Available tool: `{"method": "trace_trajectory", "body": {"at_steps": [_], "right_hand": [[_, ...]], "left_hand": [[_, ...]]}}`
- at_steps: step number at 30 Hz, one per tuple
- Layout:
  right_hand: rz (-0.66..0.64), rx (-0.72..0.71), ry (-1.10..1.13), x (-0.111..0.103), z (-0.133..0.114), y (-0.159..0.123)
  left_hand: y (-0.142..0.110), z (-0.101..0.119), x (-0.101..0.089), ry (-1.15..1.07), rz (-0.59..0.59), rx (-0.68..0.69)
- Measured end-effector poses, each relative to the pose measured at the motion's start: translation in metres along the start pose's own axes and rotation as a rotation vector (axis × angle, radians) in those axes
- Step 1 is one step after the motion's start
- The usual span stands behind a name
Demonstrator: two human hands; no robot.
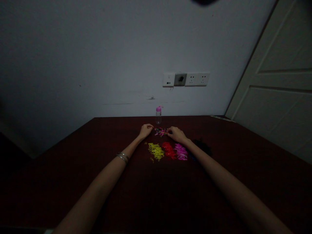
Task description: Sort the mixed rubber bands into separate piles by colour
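Observation:
A small mixed pile of what look like rubber bands [160, 132] lies on the dark red table between my hands. My left hand [146, 130] is closed at the pile's left edge, thumb and finger pinched together. At its right edge, my right hand [175, 134] is closed too, fingertips touching or very near the bands. Whatever either pinch holds is too small to make out. Nearer to me lie sorted heaps: yellow bands [156, 151], red bands [169, 150] and pink-purple bands [180, 151]. A dark heap [202, 147] is partly hidden by my right forearm.
A clear bottle with a pink lid [158, 115] stands behind the mixed pile, near the wall. Sockets and switches [186, 79] are set in the wall above. A pale panelled door [275, 84] rises at the right. The table [156, 195] stretches toward me in dim light.

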State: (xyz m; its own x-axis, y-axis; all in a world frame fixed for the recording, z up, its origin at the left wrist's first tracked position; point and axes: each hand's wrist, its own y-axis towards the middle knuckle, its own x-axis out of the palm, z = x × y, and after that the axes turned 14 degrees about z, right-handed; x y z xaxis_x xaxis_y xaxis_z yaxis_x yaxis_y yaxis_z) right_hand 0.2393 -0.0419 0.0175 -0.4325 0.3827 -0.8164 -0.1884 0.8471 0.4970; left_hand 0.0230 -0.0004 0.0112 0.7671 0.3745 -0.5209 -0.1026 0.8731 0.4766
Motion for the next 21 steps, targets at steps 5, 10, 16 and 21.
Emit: {"method": "trace_trajectory", "body": {"at_steps": [5,10,16,21], "right_hand": [[0.025,0.038,0.229,-0.006,0.008,0.009],[-0.056,0.099,0.612,-0.029,0.009,0.019],[-0.145,0.12,0.651,-0.06,0.003,0.02],[-0.147,0.102,0.649,-0.068,-0.002,0.018]], "left_hand": [[0.001,0.003,0.001,-0.014,-0.004,0.134],[0.0,0.034,-0.003,-0.209,-0.167,0.134],[-0.013,0.073,-0.008,-0.427,-0.467,0.054],[-0.018,0.078,-0.003,-0.473,-0.445,-0.01]]}}
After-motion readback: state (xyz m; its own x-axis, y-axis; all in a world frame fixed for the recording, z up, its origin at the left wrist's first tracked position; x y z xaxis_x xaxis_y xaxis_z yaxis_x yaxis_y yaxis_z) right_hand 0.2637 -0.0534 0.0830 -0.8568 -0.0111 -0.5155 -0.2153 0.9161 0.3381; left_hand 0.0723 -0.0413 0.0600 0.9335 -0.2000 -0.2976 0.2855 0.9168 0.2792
